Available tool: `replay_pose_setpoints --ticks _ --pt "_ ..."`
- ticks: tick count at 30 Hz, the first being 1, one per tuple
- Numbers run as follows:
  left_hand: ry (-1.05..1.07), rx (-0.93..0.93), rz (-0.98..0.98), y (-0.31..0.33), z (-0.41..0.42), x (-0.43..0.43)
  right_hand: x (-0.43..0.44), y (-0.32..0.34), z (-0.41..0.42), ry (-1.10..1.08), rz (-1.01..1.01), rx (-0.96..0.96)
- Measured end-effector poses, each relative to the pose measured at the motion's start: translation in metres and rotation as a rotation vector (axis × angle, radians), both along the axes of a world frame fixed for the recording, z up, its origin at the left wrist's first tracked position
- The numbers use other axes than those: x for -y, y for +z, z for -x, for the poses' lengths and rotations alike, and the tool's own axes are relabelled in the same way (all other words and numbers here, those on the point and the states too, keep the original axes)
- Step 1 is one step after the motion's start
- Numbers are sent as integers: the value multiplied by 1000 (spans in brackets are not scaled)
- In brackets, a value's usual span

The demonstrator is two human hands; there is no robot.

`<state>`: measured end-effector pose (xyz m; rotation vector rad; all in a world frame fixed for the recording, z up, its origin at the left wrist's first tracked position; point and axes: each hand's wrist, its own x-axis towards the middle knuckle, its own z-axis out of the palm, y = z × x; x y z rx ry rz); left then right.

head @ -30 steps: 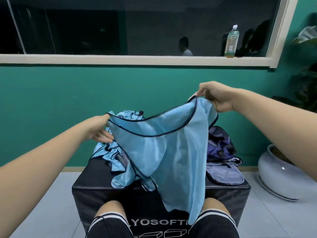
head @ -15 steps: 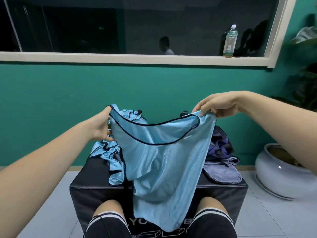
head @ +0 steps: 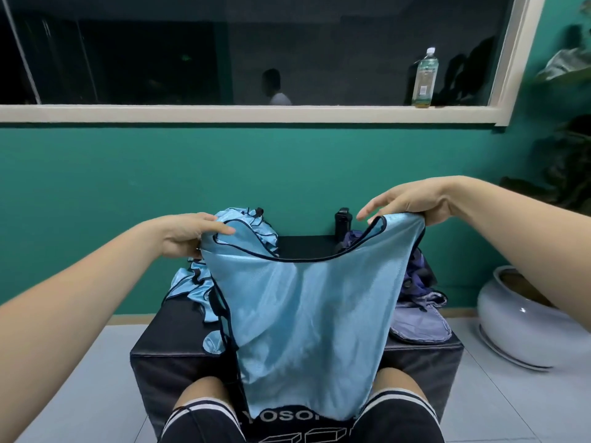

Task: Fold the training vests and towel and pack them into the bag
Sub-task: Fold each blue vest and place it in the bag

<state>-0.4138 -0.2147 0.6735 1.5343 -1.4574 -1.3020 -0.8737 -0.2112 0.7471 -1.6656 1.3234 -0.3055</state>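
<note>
Working over black box [head: 179, 356]: blue vest [head: 307, 314] hangs in air above and in front of it. Bag [head: 419, 324] lies on box R side, other vests [head: 252, 228] heaped L. L hand [head: 188, 233] pinches one shoulder. R hand [head: 412, 203] thumb-clamps the other, fingers mostly straight. Risk: slick fabric slips from R pinch, giving a skewed fold.

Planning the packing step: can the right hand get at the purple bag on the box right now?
Probably, once freed: the right hand pinches the vest close above the bag, which lies on the box, only the vest's edge overlapping it.
</note>
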Motion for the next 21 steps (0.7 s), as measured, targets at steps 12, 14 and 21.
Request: replay_pose_setpoints --ticks 12,14,21 --pt "-23 -59 185 37 -25 -11 10 21 19 -245 258 720" --pt "65 -25 263 45 -25 -13 8 29 19 -292 295 818" --pt "270 153 531 80 -18 -25 -8 59 17 -354 398 974"
